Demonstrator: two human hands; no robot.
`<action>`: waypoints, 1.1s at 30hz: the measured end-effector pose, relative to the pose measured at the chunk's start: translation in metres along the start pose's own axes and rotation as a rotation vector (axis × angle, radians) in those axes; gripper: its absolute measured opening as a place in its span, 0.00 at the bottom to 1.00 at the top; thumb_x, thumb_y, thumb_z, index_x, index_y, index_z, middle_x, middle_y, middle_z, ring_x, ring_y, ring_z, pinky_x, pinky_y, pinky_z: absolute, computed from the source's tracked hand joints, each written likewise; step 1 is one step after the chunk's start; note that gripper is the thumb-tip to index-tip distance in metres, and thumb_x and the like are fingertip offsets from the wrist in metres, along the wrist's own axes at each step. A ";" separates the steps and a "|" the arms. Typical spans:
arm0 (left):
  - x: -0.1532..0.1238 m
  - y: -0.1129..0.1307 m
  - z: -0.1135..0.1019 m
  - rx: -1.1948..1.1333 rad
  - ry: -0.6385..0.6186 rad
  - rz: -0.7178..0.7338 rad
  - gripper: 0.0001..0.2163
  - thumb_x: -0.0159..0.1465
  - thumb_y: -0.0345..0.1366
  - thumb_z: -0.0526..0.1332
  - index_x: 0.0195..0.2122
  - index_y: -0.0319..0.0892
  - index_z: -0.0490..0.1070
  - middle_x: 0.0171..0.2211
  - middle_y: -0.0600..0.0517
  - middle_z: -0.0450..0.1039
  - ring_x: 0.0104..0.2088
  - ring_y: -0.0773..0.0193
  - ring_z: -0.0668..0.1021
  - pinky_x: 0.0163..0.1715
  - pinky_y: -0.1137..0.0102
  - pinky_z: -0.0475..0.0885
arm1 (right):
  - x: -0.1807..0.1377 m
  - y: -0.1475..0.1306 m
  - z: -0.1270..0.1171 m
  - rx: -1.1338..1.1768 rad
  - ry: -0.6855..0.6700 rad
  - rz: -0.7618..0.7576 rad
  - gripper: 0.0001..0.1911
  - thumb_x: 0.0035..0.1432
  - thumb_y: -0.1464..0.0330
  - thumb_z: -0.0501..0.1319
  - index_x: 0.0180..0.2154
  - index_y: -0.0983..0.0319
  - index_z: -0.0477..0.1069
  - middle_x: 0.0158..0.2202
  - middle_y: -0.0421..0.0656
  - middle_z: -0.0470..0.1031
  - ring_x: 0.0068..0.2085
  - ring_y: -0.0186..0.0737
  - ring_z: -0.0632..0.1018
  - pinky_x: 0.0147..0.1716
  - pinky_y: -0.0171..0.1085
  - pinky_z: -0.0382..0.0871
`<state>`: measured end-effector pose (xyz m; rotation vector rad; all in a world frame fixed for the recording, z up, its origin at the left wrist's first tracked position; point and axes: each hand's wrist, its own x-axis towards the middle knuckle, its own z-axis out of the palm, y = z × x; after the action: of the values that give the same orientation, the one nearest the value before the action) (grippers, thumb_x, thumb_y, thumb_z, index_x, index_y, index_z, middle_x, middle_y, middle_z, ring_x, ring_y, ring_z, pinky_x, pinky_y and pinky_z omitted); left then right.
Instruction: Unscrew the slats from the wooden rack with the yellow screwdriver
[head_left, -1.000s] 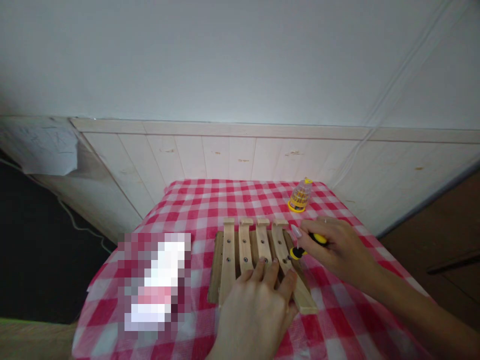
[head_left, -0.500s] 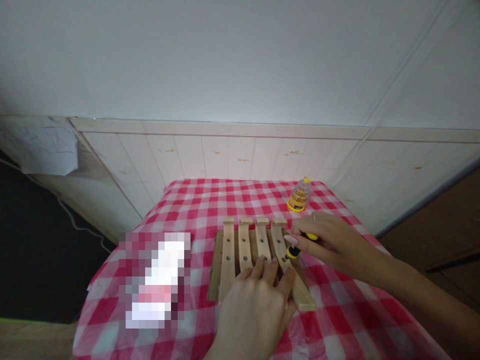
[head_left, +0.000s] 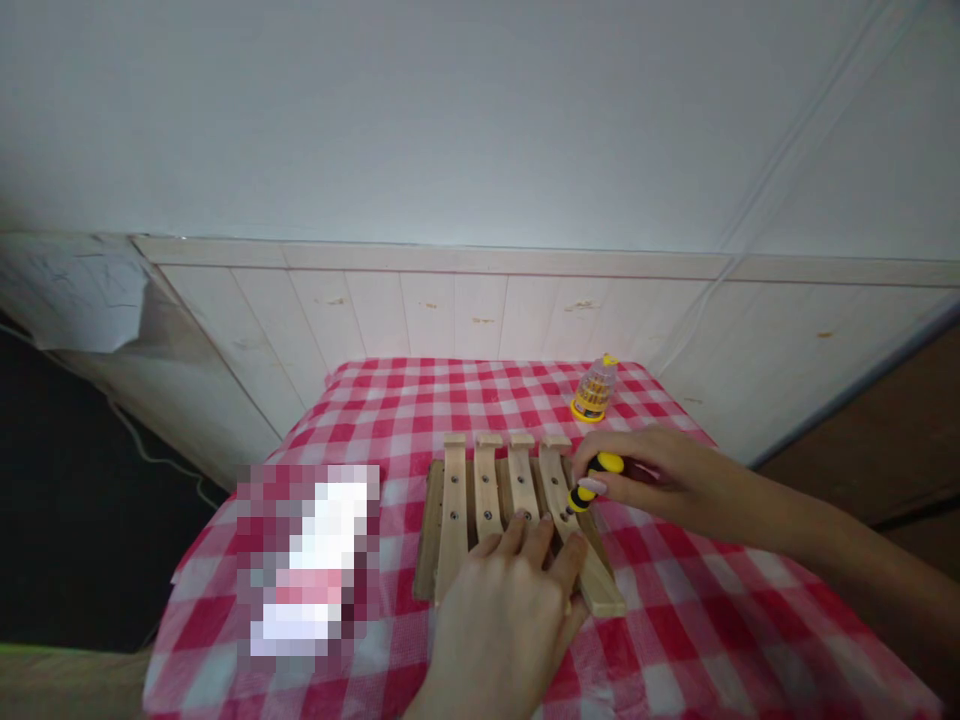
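Observation:
A small wooden slatted rack (head_left: 465,500) lies flat on the red-and-white checked tablecloth (head_left: 675,600). My left hand (head_left: 510,610) rests on its near end, fingers stretched flat over the slats and pressing them down. My right hand (head_left: 637,480) comes in from the right, fingers wrapped round a yellow-and-black screwdriver (head_left: 592,480). The tool's tip points down at the rightmost slat, close to a screw hole.
A clear-and-yellow container of screwdriver bits (head_left: 592,390) stands at the table's far right. A blurred white and pink object (head_left: 307,565) lies at the left of the table. White panelled walls close in behind, and the table's edges drop off left and right.
My right hand has turned the screwdriver and shifted slightly left along the rightmost slat. My left hand stays pressed on the rack.

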<state>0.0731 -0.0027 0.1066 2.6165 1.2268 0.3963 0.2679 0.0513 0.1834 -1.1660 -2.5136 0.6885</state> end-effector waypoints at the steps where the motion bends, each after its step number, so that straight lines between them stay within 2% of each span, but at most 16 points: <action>1: 0.000 0.000 0.000 0.001 0.003 0.002 0.16 0.65 0.35 0.66 0.55 0.45 0.73 0.51 0.46 0.78 0.51 0.48 0.79 0.45 0.54 0.79 | 0.000 0.003 0.003 0.056 0.041 0.025 0.14 0.65 0.58 0.55 0.38 0.59 0.74 0.33 0.43 0.79 0.31 0.39 0.75 0.29 0.36 0.65; 4: 0.000 0.000 0.000 0.009 0.022 0.014 0.16 0.65 0.35 0.66 0.54 0.44 0.73 0.50 0.46 0.78 0.50 0.48 0.79 0.45 0.54 0.80 | 0.000 0.007 0.014 0.206 0.144 0.130 0.17 0.63 0.53 0.58 0.38 0.59 0.76 0.37 0.44 0.80 0.31 0.38 0.74 0.27 0.35 0.63; 8: -0.001 -0.001 0.001 0.013 0.043 0.022 0.17 0.65 0.36 0.67 0.55 0.44 0.73 0.51 0.46 0.78 0.51 0.47 0.79 0.44 0.54 0.80 | -0.002 0.008 0.021 0.303 0.186 0.177 0.23 0.61 0.47 0.57 0.33 0.60 0.75 0.29 0.42 0.75 0.28 0.37 0.70 0.26 0.36 0.62; 12: -0.001 -0.001 0.001 0.013 0.053 0.023 0.17 0.65 0.37 0.67 0.55 0.44 0.73 0.52 0.46 0.77 0.52 0.47 0.79 0.45 0.55 0.80 | -0.010 0.007 0.014 0.360 0.141 0.121 0.26 0.69 0.49 0.47 0.36 0.59 0.74 0.30 0.41 0.73 0.30 0.38 0.71 0.32 0.38 0.68; 14: -0.001 -0.001 0.001 0.012 0.045 0.024 0.17 0.65 0.36 0.67 0.55 0.44 0.73 0.52 0.46 0.78 0.52 0.47 0.79 0.45 0.55 0.80 | -0.014 0.006 0.008 0.355 0.087 0.100 0.25 0.70 0.52 0.45 0.38 0.59 0.74 0.32 0.42 0.75 0.32 0.39 0.74 0.36 0.39 0.70; 16: -0.002 0.000 0.000 0.013 0.036 0.022 0.17 0.65 0.36 0.67 0.55 0.44 0.73 0.52 0.46 0.77 0.51 0.47 0.79 0.45 0.54 0.79 | -0.016 0.007 0.005 0.305 0.045 0.074 0.21 0.70 0.54 0.48 0.42 0.59 0.74 0.34 0.43 0.77 0.33 0.39 0.76 0.35 0.39 0.71; 18: -0.002 0.000 0.000 0.011 0.031 0.021 0.17 0.66 0.36 0.66 0.55 0.43 0.73 0.53 0.45 0.77 0.52 0.48 0.79 0.46 0.55 0.79 | -0.017 0.008 0.005 0.220 0.059 0.052 0.17 0.68 0.56 0.52 0.43 0.59 0.74 0.34 0.43 0.78 0.31 0.38 0.76 0.32 0.37 0.70; 20: -0.002 0.000 -0.001 0.003 0.027 0.021 0.17 0.66 0.35 0.66 0.56 0.44 0.72 0.53 0.46 0.77 0.52 0.48 0.78 0.46 0.55 0.79 | -0.015 0.008 0.009 0.094 0.138 0.033 0.12 0.65 0.59 0.57 0.39 0.59 0.74 0.31 0.42 0.78 0.29 0.37 0.75 0.29 0.35 0.67; 22: -0.003 0.000 -0.001 -0.003 0.022 0.019 0.17 0.66 0.35 0.66 0.56 0.44 0.72 0.52 0.46 0.77 0.52 0.48 0.78 0.46 0.55 0.79 | -0.010 0.007 0.014 -0.054 0.267 -0.015 0.10 0.61 0.62 0.59 0.30 0.60 0.71 0.26 0.40 0.74 0.26 0.36 0.71 0.26 0.34 0.63; 25: -0.002 0.001 -0.002 -0.001 0.024 0.013 0.17 0.66 0.35 0.66 0.56 0.44 0.72 0.52 0.46 0.77 0.52 0.48 0.78 0.47 0.55 0.79 | -0.002 0.006 0.020 -0.306 0.399 -0.064 0.15 0.58 0.66 0.54 0.20 0.59 0.60 0.18 0.38 0.66 0.22 0.34 0.66 0.23 0.35 0.55; 28: -0.001 0.001 -0.002 0.004 0.014 0.008 0.17 0.66 0.35 0.66 0.55 0.44 0.73 0.52 0.47 0.77 0.52 0.48 0.78 0.47 0.55 0.79 | 0.004 0.007 0.020 -0.564 0.437 0.070 0.20 0.61 0.66 0.50 0.17 0.59 0.60 0.16 0.42 0.66 0.20 0.37 0.67 0.22 0.38 0.52; 30: -0.001 0.002 -0.002 0.002 0.007 0.005 0.17 0.65 0.34 0.66 0.55 0.44 0.72 0.52 0.47 0.77 0.52 0.48 0.78 0.47 0.55 0.78 | 0.005 0.009 0.021 -0.626 0.469 0.136 0.21 0.63 0.64 0.49 0.19 0.59 0.64 0.19 0.46 0.70 0.25 0.43 0.72 0.24 0.40 0.58; 31: -0.001 0.002 -0.002 0.001 0.008 0.004 0.17 0.65 0.34 0.66 0.55 0.44 0.72 0.52 0.47 0.77 0.52 0.48 0.78 0.47 0.55 0.78 | 0.005 0.009 0.022 -0.583 0.493 0.124 0.21 0.65 0.64 0.48 0.22 0.60 0.68 0.23 0.48 0.74 0.30 0.46 0.75 0.28 0.41 0.64; 33: -0.001 0.002 -0.001 0.002 0.021 0.004 0.17 0.65 0.33 0.65 0.55 0.44 0.73 0.52 0.47 0.77 0.52 0.48 0.78 0.48 0.55 0.78 | 0.005 0.009 0.026 -0.332 0.527 0.057 0.19 0.68 0.63 0.47 0.31 0.60 0.72 0.35 0.50 0.79 0.42 0.49 0.78 0.40 0.45 0.70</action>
<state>0.0734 -0.0045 0.1077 2.6240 1.2290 0.4246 0.2587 0.0522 0.1567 -1.3193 -2.1883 -0.0431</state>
